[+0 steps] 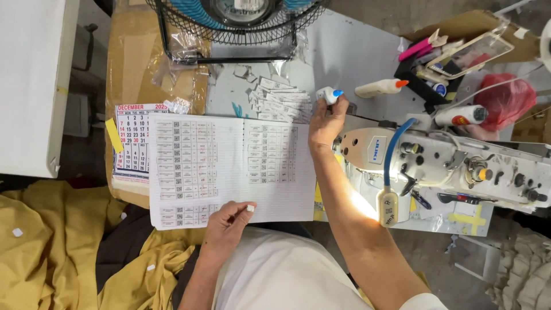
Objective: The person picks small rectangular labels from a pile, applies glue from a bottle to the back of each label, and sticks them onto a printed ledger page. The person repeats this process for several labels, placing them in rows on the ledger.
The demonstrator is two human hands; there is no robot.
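Mustard-yellow fabric (51,252) fills the 8 o'clock corner, heaped loose with a dark piece (123,244) lying across it. White sewing machine (442,163) sits at 3 o'clock, head running left to right, blue cable (396,146) looped over it and its lamp lit below, throwing glare on your right forearm. Black wire fan guard (235,23) at 12 o'clock, standing on the grey table (356,51). Open ruled notebook (229,166) lies dead centre; both pages carry columns of small stuck-on printed labels, left page nearly full, right page filled only in its upper part. Wall calendar sheet (131,143) peeks out from under the notebook's left edge at 9 o'clock, on brown cardboard (135,69). Red plastic bag (505,100) at 2 o'clock, beside a tray of pens and oddments (442,57). Loose pile of label slips (281,100) just above the notebook's right page, at 12 to 1 o'clock. Your right hand (327,123) is raised at the notebook's top right corner, fingers closed round a small white glue bottle with a blue tip (329,95), tip pointing right. A second glue bottle with an orange tip (380,87) lies just right of it. Your left hand (227,221) rests at the notebook's bottom edge, 6 o'clock, thumb and fingers pinched on one tiny white label (250,208).
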